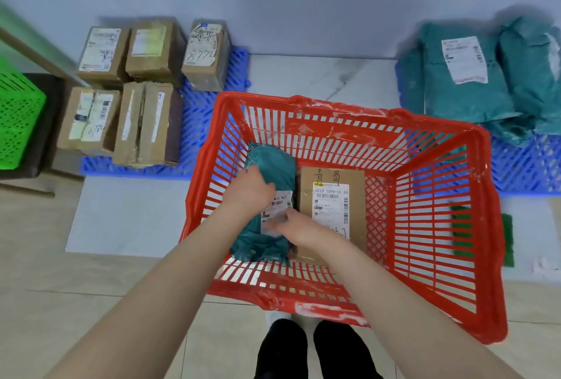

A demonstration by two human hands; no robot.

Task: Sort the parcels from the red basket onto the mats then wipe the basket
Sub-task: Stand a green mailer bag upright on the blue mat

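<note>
Left hand grips teal bag inside red basket; right hand touches its label, grip unclear. Sorting step; next, lift it onto right blue mat.

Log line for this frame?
stage: sorting | left hand: grips teal bag | right hand: touches its label | red basket: holds bag, cardboard box

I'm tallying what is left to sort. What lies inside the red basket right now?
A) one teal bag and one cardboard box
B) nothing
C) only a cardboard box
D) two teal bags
A: a teal bag and a cardboard box lie side by side inside the red basket, with the left hand and right hand on the bag.
</note>
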